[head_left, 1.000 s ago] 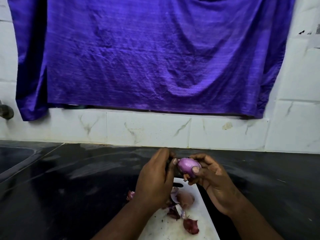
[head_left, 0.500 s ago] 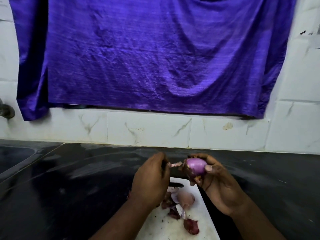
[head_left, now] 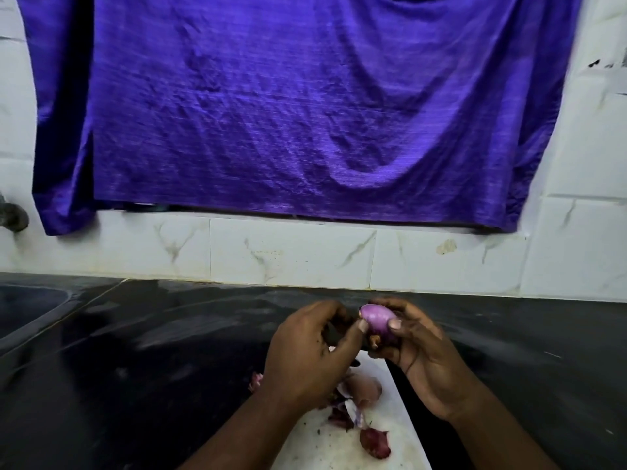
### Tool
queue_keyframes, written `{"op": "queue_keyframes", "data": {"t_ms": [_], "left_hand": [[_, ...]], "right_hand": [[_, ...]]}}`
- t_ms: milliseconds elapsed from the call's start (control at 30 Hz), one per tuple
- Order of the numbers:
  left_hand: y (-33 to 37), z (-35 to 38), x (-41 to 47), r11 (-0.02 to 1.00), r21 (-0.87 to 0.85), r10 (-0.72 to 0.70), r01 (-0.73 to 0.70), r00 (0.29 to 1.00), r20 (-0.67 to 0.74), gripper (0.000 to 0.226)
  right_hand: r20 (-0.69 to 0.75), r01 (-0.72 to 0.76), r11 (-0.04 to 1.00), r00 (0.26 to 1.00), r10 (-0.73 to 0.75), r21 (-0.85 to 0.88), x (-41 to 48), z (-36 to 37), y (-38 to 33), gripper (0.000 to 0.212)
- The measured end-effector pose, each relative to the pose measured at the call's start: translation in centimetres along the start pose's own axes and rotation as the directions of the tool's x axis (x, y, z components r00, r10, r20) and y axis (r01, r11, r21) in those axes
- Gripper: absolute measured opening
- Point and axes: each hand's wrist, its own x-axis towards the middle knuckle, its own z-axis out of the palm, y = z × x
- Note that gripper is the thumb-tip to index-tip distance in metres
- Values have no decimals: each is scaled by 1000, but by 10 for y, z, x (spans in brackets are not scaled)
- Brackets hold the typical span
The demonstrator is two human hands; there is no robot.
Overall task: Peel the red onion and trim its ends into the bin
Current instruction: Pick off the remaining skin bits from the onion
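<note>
My right hand grips a small red onion, mostly peeled and shiny purple, its brownish root end pointing down. It hangs above the far end of a white cutting board. My left hand is curled round a dark handle, apparently a knife, and its thumb touches the onion's left side. The blade is hidden. No bin is in view.
Loose onion skins lie on the board, with one scrap on the black counter beside it. A sink and a tap are at the far left. A purple cloth hangs on the tiled wall behind.
My left hand pulled a strip of skin off to the left half a second ago, then came back so its thumb meets the onion. My right hand turned the onion slightly.
</note>
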Motion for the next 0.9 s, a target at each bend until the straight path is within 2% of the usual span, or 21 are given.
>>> {"op": "queue_keyframes", "data": {"t_ms": [267,433,533,667,900], "left_hand": [[2,2,1,999,11,-52,52,999,-12,29],[-1,2,1,999,-14,-53,53,999,-6,15],[-1,2,0,998,-45,-47,47,999,5,27],[1,2,-1,999,7,-40,40,999,12,39],[-3,5,1,999,8,-42,42,999,22,17]], "right_hand": [[23,8,1000,1000,-8,-11,0,2,0,44],[12,17,1000,1000,-17,0,1,1,1,49],[9,20,1000,1000,-20,11,1,1,2,49],[14,21,1000,1000,-21,1,1,1,3,51],[39,-26,996,999,23,83,2,4,-1,58]]}}
